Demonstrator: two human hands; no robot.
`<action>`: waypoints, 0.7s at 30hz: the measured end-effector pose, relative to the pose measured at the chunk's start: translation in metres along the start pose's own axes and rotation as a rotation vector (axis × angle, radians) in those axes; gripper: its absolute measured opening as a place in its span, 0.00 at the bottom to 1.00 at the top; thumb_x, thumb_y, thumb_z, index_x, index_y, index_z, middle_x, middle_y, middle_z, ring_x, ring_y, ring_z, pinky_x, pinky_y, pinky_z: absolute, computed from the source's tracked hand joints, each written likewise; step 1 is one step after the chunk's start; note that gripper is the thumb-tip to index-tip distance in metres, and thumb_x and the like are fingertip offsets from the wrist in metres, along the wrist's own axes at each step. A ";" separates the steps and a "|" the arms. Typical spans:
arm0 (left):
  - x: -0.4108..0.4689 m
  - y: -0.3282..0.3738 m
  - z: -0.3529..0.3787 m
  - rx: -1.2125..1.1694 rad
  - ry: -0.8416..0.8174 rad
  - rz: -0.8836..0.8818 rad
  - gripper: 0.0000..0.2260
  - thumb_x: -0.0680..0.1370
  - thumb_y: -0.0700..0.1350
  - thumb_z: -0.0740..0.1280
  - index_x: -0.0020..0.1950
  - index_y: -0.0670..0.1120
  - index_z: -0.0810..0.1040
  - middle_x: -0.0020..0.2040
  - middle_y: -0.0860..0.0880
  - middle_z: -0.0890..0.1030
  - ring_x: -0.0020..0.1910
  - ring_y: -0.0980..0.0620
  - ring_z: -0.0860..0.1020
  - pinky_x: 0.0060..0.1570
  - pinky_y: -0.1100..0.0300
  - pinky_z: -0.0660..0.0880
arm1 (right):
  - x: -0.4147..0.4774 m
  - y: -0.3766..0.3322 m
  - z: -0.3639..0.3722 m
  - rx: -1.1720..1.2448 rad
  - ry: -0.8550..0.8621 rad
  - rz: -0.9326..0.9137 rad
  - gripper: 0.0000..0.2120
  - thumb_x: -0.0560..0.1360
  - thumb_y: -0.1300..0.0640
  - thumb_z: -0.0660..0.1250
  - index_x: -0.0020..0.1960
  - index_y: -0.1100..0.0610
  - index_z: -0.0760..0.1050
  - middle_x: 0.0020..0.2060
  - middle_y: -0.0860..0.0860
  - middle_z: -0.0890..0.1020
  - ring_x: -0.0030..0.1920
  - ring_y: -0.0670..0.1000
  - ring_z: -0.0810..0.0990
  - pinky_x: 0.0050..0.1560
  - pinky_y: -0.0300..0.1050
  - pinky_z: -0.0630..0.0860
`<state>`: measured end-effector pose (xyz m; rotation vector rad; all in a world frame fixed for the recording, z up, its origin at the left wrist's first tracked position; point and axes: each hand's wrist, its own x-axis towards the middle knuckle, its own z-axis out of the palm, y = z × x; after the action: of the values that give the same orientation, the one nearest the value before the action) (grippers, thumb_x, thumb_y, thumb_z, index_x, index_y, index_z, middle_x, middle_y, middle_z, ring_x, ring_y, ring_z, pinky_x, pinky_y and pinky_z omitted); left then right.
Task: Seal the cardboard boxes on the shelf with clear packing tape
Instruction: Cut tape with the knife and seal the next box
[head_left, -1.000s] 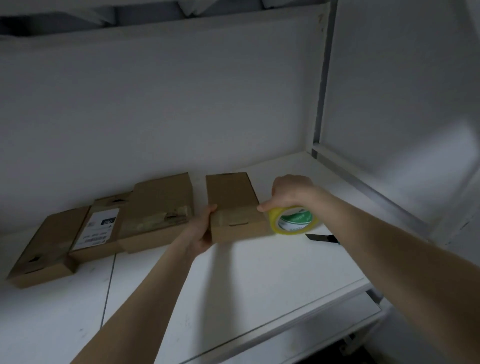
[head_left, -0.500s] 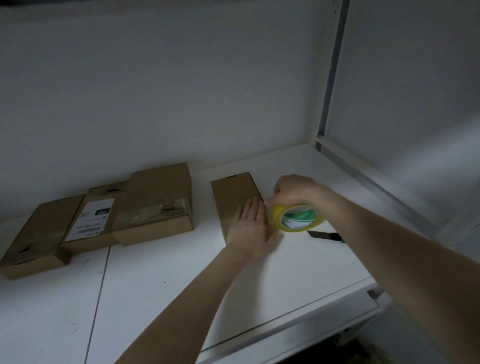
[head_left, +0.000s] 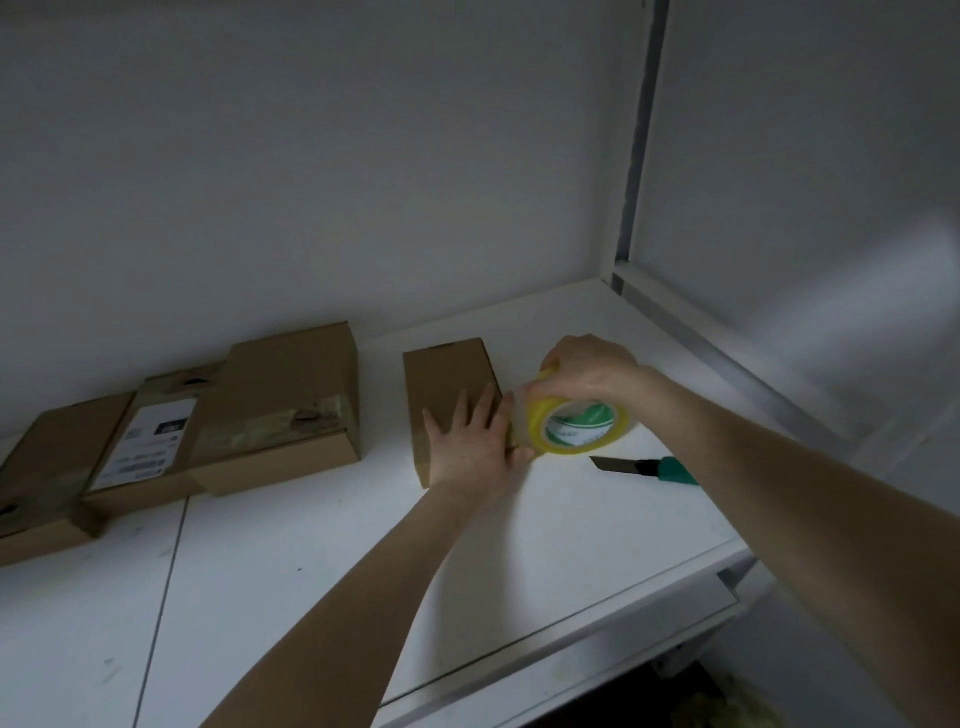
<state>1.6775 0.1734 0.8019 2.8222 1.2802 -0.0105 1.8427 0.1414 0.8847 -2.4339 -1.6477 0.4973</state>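
Box (head_left: 447, 384) laid flat on shelf (head_left: 571, 545), right of three other boxes (head_left: 291, 395). Left hand (head_left: 472, 447) spread flat on its near end, fingers straight, prob so box is kept from sliding while tape is pulled. Tape roll (head_left: 576, 426) gripped from above by right hand (head_left: 587, 369), held against box's right edge, guessing strip end is being stuck there. Knife (head_left: 644, 470) left just right of roll, blade out, handy for cutting.
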 end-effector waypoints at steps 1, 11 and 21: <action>-0.001 0.000 -0.001 0.003 0.002 0.009 0.31 0.79 0.65 0.48 0.79 0.54 0.44 0.79 0.52 0.45 0.78 0.45 0.45 0.70 0.31 0.44 | 0.002 -0.001 -0.002 -0.031 -0.002 -0.006 0.20 0.67 0.33 0.68 0.41 0.50 0.77 0.37 0.46 0.78 0.40 0.49 0.78 0.39 0.41 0.70; -0.004 -0.003 -0.002 0.010 0.010 0.013 0.28 0.81 0.60 0.48 0.78 0.54 0.44 0.79 0.52 0.45 0.78 0.46 0.44 0.71 0.32 0.44 | 0.006 0.003 -0.007 -0.166 0.005 -0.016 0.20 0.69 0.38 0.68 0.52 0.52 0.82 0.46 0.50 0.83 0.44 0.52 0.81 0.41 0.42 0.72; 0.007 -0.016 -0.002 0.043 -0.010 0.066 0.28 0.80 0.60 0.50 0.78 0.57 0.44 0.79 0.53 0.44 0.78 0.46 0.44 0.71 0.33 0.44 | 0.009 0.010 -0.002 -0.208 0.026 0.069 0.17 0.70 0.38 0.67 0.47 0.51 0.81 0.37 0.47 0.78 0.38 0.49 0.77 0.36 0.40 0.68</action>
<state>1.6699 0.1891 0.8027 2.8951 1.1990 -0.0502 1.8547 0.1459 0.8817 -2.6391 -1.6866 0.3164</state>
